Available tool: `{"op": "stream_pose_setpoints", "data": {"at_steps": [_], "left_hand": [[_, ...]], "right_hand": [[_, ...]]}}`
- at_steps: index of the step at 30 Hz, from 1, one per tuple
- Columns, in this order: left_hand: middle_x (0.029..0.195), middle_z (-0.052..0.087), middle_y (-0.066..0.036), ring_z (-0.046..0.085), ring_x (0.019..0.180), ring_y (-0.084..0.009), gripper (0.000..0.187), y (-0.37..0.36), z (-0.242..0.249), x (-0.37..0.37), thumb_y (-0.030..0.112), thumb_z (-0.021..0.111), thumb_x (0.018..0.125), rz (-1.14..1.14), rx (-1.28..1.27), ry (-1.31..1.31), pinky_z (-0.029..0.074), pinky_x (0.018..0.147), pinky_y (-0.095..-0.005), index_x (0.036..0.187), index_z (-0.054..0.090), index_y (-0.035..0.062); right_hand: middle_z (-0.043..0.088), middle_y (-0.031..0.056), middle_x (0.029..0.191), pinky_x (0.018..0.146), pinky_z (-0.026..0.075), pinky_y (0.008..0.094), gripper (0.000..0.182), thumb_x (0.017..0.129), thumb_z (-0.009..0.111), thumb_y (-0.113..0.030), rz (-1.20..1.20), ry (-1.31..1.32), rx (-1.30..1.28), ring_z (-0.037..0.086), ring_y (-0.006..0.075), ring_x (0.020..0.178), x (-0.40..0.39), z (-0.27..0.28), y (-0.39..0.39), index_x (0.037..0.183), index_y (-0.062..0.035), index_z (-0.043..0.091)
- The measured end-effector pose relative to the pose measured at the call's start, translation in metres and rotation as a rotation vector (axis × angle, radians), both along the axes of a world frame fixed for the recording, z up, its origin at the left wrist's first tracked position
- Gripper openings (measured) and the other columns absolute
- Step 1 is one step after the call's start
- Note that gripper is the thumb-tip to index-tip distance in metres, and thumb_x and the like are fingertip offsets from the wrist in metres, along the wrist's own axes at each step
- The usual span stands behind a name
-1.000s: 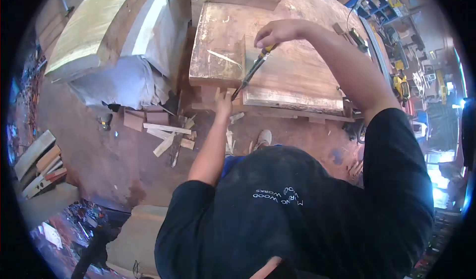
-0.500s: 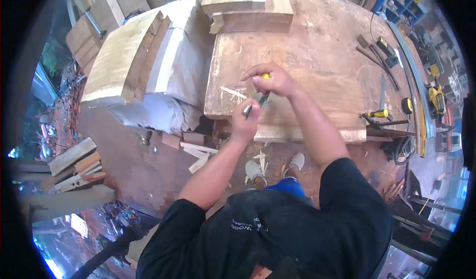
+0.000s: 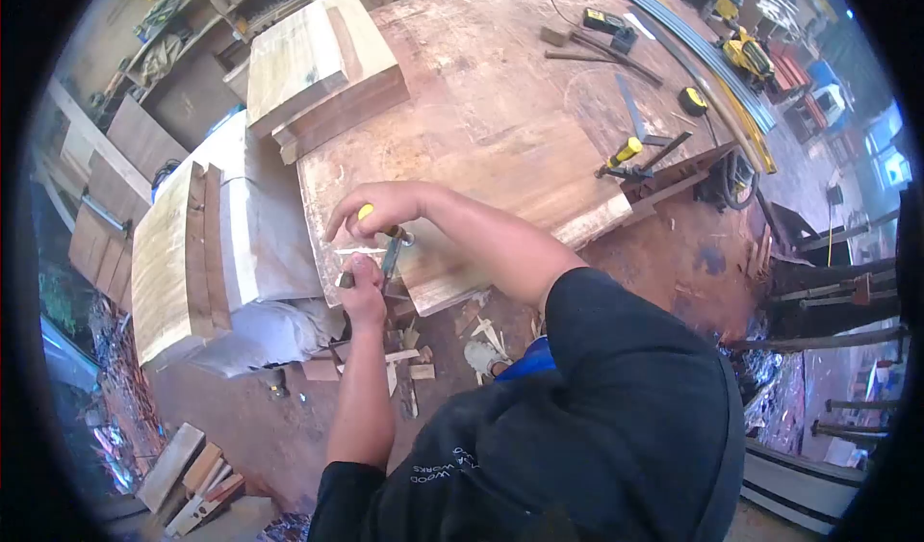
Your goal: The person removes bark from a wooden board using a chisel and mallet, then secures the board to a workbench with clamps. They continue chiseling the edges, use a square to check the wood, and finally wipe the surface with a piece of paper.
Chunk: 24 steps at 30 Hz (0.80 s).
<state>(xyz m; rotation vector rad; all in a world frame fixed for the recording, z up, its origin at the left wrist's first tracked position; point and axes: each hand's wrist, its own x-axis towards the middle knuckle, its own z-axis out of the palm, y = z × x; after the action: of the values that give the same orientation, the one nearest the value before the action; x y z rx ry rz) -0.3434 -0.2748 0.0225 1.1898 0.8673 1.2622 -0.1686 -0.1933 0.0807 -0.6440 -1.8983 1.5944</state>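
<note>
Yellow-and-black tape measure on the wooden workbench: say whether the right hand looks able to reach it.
Probably not straight away: the right hand is on a yellow-handled metal clamp, and the tape measure lies well off to the picture's right, though nothing covers it.

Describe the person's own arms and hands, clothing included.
Both the left hand and right hand are bare: no gloves or wristwatch show. The forearms are uncovered too. Short, loose black sleeves cover the upper arms, part of a black shirt with small white lettering.
</note>
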Motion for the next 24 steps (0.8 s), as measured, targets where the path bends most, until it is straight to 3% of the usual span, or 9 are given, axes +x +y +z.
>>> {"op": "stream_pose_setpoints", "data": {"at_steps": [3,4,5,7,12,16,19,21,24], "left_hand": [[0.057,0.032,0.005,0.030,0.050,-0.0060,0.040,0.008,-0.004,-0.003,0.033,0.048,0.099,-0.005,-0.020,-0.056,0.023,0.046,-0.0258,0.066,0.039,0.0115],[0.056,0.030,0.005,0.029,0.049,-0.0066,0.040,0.016,-0.002,-0.008,0.033,0.049,0.099,-0.013,-0.018,-0.062,0.024,0.045,-0.0253,0.066,0.038,0.0118],[0.055,0.029,0.005,0.028,0.047,-0.0072,0.040,0.020,0.001,-0.009,0.033,0.050,0.098,-0.016,-0.016,-0.069,0.025,0.044,-0.0248,0.067,0.036,0.0120],[0.056,0.031,0.006,0.031,0.048,-0.0059,0.036,0.022,-0.001,-0.008,0.027,0.051,0.098,-0.029,-0.010,-0.089,0.024,0.044,-0.0243,0.067,0.040,0.0122],[0.056,0.035,0.007,0.033,0.050,-0.0041,0.036,0.022,-0.004,-0.011,0.029,0.055,0.097,-0.038,-0.043,-0.056,0.025,0.045,-0.0235,0.066,0.046,0.0129],[0.057,0.036,0.007,0.033,0.049,-0.0046,0.035,0.024,-0.001,-0.016,0.029,0.055,0.097,-0.111,-0.020,-0.074,0.026,0.045,-0.0233,0.067,0.048,0.0120],[0.058,0.038,0.006,0.034,0.051,-0.0049,0.034,0.027,-0.001,-0.020,0.029,0.055,0.097,-0.156,-0.032,-0.014,0.027,0.047,-0.0234,0.069,0.049,0.0112],[0.060,0.042,0.005,0.037,0.055,-0.0060,0.033,0.027,-0.006,-0.021,0.030,0.055,0.097,-0.084,-0.048,0.122,0.030,0.050,-0.0245,0.071,0.052,0.0099],[0.061,0.044,0.004,0.039,0.057,-0.0074,0.032,0.036,-0.025,-0.029,0.031,0.052,0.097,-0.050,-0.059,0.202,0.033,0.051,-0.0260,0.074,0.054,0.0096]], "right_hand": [[0.067,0.0052,0.077,0.063,0.049,0.0283,0.029,0.077,0.052,-0.011,-0.340,0.069,0.005,0.064,0.0144,0.072,-0.010,0.002,-0.026,0.099,-0.0055,0.070],[0.070,0.0084,0.080,0.069,0.052,0.0321,0.027,0.078,0.052,-0.011,-0.588,0.258,0.395,0.067,0.0195,0.075,-0.028,-0.020,-0.020,0.098,-0.0045,0.069],[0.070,0.0084,0.080,0.069,0.052,0.0321,0.027,0.078,0.052,-0.011,-0.586,0.255,0.391,0.067,0.0195,0.075,-0.034,-0.018,-0.028,0.098,-0.0045,0.069],[0.070,0.0112,0.093,0.079,0.050,0.0326,0.024,0.082,0.053,-0.012,-1.099,0.166,0.246,0.065,0.0183,0.088,-0.054,-0.010,-0.043,0.098,-0.0020,0.068],[0.064,0.0052,0.078,0.073,0.049,0.0296,0.026,0.081,0.055,-0.013,-0.390,-0.035,0.033,0.059,0.0140,0.075,-0.011,0.015,-0.031,0.100,-0.0050,0.070],[0.061,0.0037,0.074,0.073,0.048,0.0283,0.027,0.080,0.056,-0.014,-0.107,0.036,0.084,0.056,0.0118,0.073,-0.010,0.008,-0.008,0.101,-0.0062,0.070],[0.065,0.0067,0.081,0.078,0.049,0.0297,0.026,0.081,0.055,-0.014,-0.291,-0.057,-0.078,0.060,0.0149,0.079,-0.018,-0.004,-0.018,0.101,-0.0044,0.070],[0.068,0.0094,0.091,0.083,0.049,0.0316,0.026,0.083,0.053,-0.012,-0.757,0.139,0.302,0.064,0.0183,0.088,-0.037,-0.016,-0.028,0.101,-0.0027,0.069],[0.069,0.0126,0.095,0.087,0.049,0.0320,0.021,0.084,0.053,-0.011,-1.167,0.186,0.301,0.065,0.0225,0.095,-0.058,-0.013,-0.039,0.094,-0.0008,0.068]]}}
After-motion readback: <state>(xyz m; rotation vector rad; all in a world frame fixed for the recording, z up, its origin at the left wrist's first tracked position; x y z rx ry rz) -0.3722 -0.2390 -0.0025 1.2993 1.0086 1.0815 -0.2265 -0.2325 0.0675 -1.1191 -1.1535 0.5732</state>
